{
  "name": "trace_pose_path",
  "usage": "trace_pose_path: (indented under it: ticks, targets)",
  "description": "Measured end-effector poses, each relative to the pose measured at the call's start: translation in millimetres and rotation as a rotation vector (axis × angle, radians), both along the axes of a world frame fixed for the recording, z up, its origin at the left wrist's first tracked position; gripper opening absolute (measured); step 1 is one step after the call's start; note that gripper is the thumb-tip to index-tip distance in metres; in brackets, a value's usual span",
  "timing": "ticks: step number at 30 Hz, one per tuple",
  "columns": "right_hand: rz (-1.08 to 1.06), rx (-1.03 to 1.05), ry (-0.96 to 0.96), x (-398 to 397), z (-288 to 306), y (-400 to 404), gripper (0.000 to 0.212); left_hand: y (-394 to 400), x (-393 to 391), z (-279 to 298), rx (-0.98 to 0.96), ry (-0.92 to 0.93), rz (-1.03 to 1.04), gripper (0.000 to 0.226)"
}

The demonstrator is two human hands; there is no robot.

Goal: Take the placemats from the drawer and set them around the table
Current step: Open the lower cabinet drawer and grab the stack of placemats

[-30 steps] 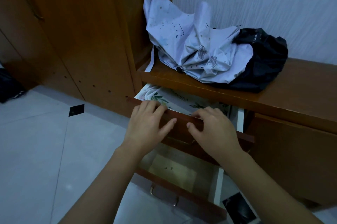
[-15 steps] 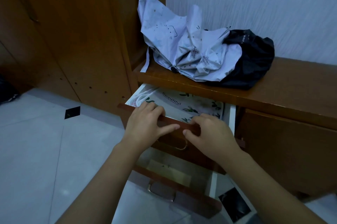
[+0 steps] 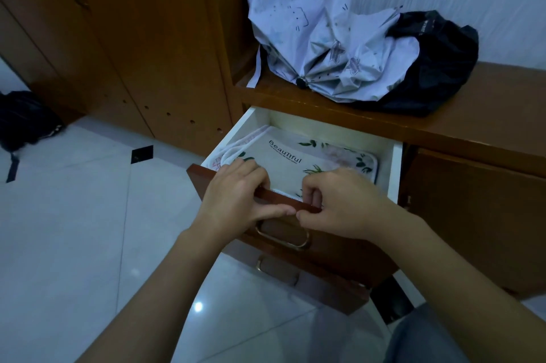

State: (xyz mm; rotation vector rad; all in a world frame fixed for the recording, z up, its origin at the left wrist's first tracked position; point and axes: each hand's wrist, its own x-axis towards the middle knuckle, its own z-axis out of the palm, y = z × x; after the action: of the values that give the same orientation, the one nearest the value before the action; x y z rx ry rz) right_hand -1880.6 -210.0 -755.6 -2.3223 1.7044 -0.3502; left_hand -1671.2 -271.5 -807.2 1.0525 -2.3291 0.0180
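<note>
Both grips, left hand (image 3: 236, 200) and right hand (image 3: 342, 203), clasped the drawer (image 3: 283, 247) front at frame centre, where thin, likely floppy placemats (image 3: 298, 161) lay stacked inside, best lifted by an edge.

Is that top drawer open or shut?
Open: the top drawer is pulled out, placemats showing inside, both hands gripping its front edge.

Both bare forearms reach forward, converging. Left hand (image 3: 236, 197) and right hand (image 3: 342, 203) side by side, fingers curled over the drawer front (image 3: 325, 250), thumbs below its top edge, thumb tips nearly touching.
</note>
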Motion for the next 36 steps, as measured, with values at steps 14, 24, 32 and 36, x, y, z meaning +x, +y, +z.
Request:
trace_pose_path:
  ticks: [14,24,32,36]
  targets:
    - [0.008,0.031,-0.089,12,-10,15,0.022,11,5,9,0.129,0.048,0.077,0.061]
    - [-0.091,-0.057,-0.118,23,-18,-18,0.043,-8,3,6,0.109,0.067,0.190,0.029]
    - [-0.124,-0.098,-0.074,26,-22,-36,0.070,-26,4,16,0.100,-0.007,0.350,0.024]
    - [-0.178,-0.070,-0.089,25,-35,-34,0.071,-31,0,17,0.165,-0.160,0.415,0.032]
